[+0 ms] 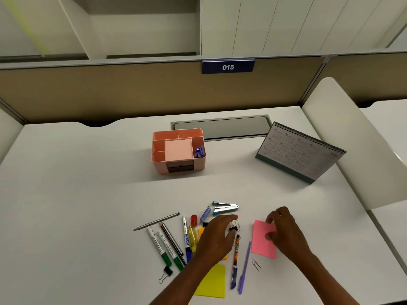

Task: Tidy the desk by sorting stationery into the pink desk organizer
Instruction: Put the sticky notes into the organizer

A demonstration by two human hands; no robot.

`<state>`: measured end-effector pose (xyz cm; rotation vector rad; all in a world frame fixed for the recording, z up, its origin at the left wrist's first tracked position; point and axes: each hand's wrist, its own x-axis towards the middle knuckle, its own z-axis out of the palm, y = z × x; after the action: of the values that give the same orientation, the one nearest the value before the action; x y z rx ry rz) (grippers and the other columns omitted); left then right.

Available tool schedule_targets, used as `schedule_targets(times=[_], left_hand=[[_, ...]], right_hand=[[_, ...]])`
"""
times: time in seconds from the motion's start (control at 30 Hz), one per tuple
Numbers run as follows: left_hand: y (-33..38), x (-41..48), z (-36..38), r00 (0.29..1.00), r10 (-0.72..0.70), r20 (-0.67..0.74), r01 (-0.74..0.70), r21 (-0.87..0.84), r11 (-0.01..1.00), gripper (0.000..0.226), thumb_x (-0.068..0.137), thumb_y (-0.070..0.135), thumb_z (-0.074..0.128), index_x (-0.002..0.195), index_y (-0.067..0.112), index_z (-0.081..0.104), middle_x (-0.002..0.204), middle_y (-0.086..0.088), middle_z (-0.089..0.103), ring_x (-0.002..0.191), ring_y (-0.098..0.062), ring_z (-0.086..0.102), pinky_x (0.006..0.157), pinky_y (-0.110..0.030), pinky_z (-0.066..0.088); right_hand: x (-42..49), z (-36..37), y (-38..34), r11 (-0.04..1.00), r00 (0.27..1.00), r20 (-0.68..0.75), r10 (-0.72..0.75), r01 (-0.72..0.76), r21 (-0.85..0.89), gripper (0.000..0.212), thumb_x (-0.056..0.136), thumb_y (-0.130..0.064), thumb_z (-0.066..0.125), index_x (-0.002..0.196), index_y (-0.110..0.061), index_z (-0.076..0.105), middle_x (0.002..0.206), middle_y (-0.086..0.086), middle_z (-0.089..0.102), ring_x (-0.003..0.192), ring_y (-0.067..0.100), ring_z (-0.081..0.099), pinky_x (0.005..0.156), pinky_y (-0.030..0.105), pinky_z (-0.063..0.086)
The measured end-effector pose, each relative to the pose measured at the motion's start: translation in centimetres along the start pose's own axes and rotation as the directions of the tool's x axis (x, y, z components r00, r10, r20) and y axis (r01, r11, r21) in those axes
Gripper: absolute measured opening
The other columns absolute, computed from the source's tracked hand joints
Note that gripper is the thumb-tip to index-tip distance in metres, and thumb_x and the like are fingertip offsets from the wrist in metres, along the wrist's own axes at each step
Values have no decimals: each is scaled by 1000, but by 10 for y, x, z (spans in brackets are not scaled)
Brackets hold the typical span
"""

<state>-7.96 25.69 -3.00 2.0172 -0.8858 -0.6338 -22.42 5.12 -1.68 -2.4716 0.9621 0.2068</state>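
The pink desk organizer stands mid-desk with blue clips in its right compartment. Loose stationery lies near the front edge: a pencil, two green markers, a blue marker, a yellow highlighter, a stapler, a patterned pen, a purple pen. My left hand rests over the pile, fingertips closed on a black binder clip. My right hand pinches a pink sticky-note pad lying on the desk.
A desk calendar stands at the right, a grey cable hatch behind the organizer. A yellow sticky pad, a second binder clip and a paper clip lie near the front. A white divider borders the right.
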Motion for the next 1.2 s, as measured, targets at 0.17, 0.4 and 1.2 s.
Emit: schedule_targets(times=[0.17,0.4,1.2], left_hand=[[4,8,-14,998,2,-56,-5,-58,998,39,92,25,67,130,37,64,127,20,62,108,4,60,88,-20,54],[30,40,-51,980,-7,-197,-27,-173,985,42,88,22,75,129,25,68,117,12,69,89,-3,68,80,-30,60],[38,169,-233,664,359,-655,-57,435,899,17,94,30,70,106,21,80,104,4,78,90,-18,74,73,-32,58]], right_hand=[[15,-21,-17,1000,999,50,14,-16,27,30,76,-14,76,81,-33,53,86,-15,62,80,13,59,69,40,54],[35,-64,-88,965,971,-67,-230,236,112,24,88,-11,73,84,-33,65,78,-17,68,73,3,64,65,34,57],[190,-110,-277,803,632,-551,-545,582,-127,18,91,-10,63,99,-12,79,93,7,77,83,26,70,70,39,58]])
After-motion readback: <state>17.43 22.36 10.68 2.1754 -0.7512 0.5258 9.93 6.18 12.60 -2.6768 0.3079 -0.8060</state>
